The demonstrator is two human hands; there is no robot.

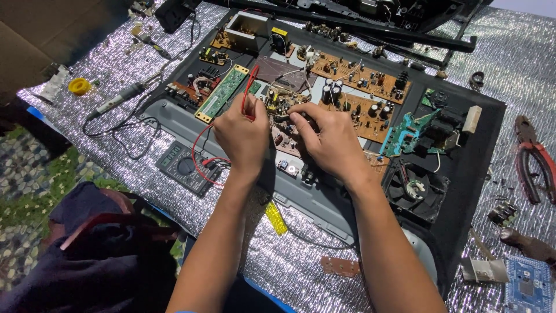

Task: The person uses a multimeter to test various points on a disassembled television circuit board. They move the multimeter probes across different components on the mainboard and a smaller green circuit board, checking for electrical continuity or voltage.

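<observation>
Nearest the camera, two bare forearms reach up from the bottom edge over a crinkled silver foil sheet (509, 64) that covers the work surface. Just left of the left wrist lies a dark grey multimeter with a round dial (184, 167), its thin red lead curling up to the hand.

The left hand (243, 136) is curled into a loose fist, knuckles up, fingers pinched around a slim red test probe (249, 87) that stands nearly upright and leans slightly right, its upper end rising above the hand. The right hand (327, 142) lies palm down, fingers bent and drawn together; its fingertips press onto the small brown circuit board crowded with black capacitors (281, 99), at the middle of the opened black chassis (475, 168). Whether it grips anything there cannot be told.

Beyond the hands, a narrow green circuit board (223, 93) lies aslant to the left of the probe, and a wide orange-brown board (362, 75) sits behind the right hand. Far right on the foil rest red-handled pliers (536, 159).
</observation>
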